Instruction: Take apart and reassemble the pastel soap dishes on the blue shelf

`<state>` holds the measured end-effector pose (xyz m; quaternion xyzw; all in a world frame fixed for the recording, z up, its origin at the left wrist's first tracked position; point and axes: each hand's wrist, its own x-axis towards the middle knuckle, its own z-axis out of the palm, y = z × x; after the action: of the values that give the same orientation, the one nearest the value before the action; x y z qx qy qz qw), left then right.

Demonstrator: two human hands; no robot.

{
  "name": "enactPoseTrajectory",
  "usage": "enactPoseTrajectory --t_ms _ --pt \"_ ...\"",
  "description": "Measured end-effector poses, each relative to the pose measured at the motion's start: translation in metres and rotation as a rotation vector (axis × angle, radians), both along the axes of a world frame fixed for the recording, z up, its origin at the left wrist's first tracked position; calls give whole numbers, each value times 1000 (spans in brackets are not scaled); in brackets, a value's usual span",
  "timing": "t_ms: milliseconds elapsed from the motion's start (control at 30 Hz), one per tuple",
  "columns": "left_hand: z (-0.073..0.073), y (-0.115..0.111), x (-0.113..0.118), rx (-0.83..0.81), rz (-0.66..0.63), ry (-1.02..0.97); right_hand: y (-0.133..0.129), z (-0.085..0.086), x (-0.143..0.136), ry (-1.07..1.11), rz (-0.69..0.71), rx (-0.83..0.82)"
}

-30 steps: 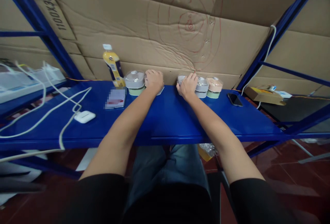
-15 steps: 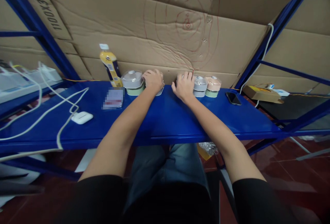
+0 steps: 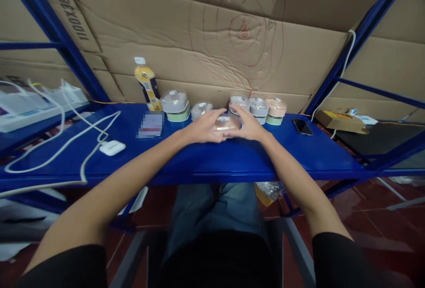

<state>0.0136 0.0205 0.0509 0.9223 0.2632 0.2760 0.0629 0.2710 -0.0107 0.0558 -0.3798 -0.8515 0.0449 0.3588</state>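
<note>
A small pink box with a clear lid (image 3: 227, 123) is between my two hands, near the middle of the shelf. My left hand (image 3: 210, 128) grips its left side, and my right hand (image 3: 246, 124) curls round its right side. Behind my left hand, a low grey box with a clear lid (image 3: 201, 110) sits on its own. Just beyond my right hand stands a grey lidded box (image 3: 239, 101), its lower part hidden by the fingers. To its right are a grey stack (image 3: 258, 107) and a pink box on a green one (image 3: 275, 109).
A grey box on a green one (image 3: 175, 103) stands left, beside a yellow drink bottle (image 3: 147, 82). A blurred-out flat item (image 3: 151, 125), white earphone case (image 3: 113, 147) and white cables (image 3: 66, 142) lie left. A phone (image 3: 302, 126) lies right. Cardboard (image 3: 149, 27) backs the blue shelf (image 3: 212, 159).
My left hand has moved right and nearer me from the left-middle boxes, leaving the low grey box uncovered. My right hand has shifted forward-edge-ward; both hands now hold the pink box.
</note>
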Motion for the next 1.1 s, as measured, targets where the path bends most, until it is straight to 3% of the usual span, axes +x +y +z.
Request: enactPoseTrajectory --t_ms 100,300,433,567,733,867,1100 --pt "-20 -8 -3 -73 -87 -41 -7 -7 -9 -105 104 -136" --pt "-39 -10 -3 -263 -47 -156 -22 -13 -25 -276 -49 -153" --pt "-46 -9 -7 -361 -8 -220 -16 -18 -21 -233 -34 -135" --pt "-48 -9 -11 -329 55 -213 -3 -16 -3 -64 18 -147" --pt "-45 -12 -14 -158 -48 -97 6 -9 32 124 -173 -234" --pt "-42 -13 -15 -139 -73 -86 8 -9 44 128 -261 -302" --pt "-37 10 -40 -179 100 -131 7 -6 46 70 -314 -369"
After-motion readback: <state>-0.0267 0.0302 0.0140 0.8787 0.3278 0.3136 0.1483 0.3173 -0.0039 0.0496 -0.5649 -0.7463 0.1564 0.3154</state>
